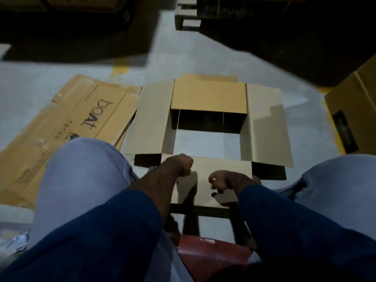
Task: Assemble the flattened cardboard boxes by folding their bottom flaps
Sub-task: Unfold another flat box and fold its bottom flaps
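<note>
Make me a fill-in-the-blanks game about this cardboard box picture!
1. The flattened cardboard says ____.
2. The open box has ____ flaps spread outward.
3. Through the open box you see the grey ____.
4. The left hand and right hand are over the near flap; the sleeves are ____.

Missing words: boat, four, floor, blue.

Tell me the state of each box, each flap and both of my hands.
open box: squared up, floor visible through it, no flaps folded in
far flap: spread outward
left flap: spread outward
right flap: spread outward
near flap: spread toward the person, under both hands
left hand: fingers curled, apparently gripping the near flap
right hand: fingers curled, apparently gripping the near flap
flattened box: flat on the floor
</note>
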A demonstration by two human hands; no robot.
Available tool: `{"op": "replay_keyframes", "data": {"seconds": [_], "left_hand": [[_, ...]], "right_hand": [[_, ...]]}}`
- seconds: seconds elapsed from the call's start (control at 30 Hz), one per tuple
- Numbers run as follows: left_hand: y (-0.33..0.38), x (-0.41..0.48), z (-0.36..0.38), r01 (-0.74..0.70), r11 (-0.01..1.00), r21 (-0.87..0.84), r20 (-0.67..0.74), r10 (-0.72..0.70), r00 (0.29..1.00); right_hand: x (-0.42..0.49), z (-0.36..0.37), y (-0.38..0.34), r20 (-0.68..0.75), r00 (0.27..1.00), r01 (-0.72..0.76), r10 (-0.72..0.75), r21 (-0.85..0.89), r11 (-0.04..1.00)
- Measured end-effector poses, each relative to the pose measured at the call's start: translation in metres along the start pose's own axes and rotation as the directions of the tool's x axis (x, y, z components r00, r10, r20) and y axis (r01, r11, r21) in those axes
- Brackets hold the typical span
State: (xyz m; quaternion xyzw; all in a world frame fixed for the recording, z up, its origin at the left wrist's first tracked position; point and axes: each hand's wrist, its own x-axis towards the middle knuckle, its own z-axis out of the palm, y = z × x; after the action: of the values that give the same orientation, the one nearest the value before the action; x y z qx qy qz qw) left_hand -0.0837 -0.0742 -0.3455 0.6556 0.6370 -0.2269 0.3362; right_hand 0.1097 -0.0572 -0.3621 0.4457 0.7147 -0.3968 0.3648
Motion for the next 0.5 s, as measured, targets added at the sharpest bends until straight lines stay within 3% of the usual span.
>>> {"op": "replay_keyframes", "data": {"seconds": [0.1,0.2,0.27,0.4,0.5], "left_hand": [[-0.005,0.019,0.006,0.006,0.998,-0.066,-0.137,-0.015,0.990],[-0.011,0.043,0.013,0.013,0.988,-0.152,-0.300,-0.058,0.952],[-0.017,0.058,0.021,0.012,0.975,-0.220,-0.335,-0.087,0.938],[-0.029,0.080,0.032,0.017,0.911,-0.411,-0.315,-0.159,0.936],[-0.032,0.089,0.035,0.020,0.818,-0.575,-0.308,-0.239,0.921]], "right_hand": [[0.032,0.001,0.000,-0.161,0.987,0.005,0.009,0.085,0.996],[0.056,-0.006,-0.005,-0.423,0.905,0.030,0.045,0.168,0.985],[0.067,-0.011,-0.008,-0.542,0.838,0.057,0.067,0.210,0.976],[0.086,-0.017,-0.011,-0.653,0.753,0.120,0.085,0.263,0.957],[0.097,-0.023,-0.011,-0.640,0.767,0.161,0.047,0.262,0.952]]}}
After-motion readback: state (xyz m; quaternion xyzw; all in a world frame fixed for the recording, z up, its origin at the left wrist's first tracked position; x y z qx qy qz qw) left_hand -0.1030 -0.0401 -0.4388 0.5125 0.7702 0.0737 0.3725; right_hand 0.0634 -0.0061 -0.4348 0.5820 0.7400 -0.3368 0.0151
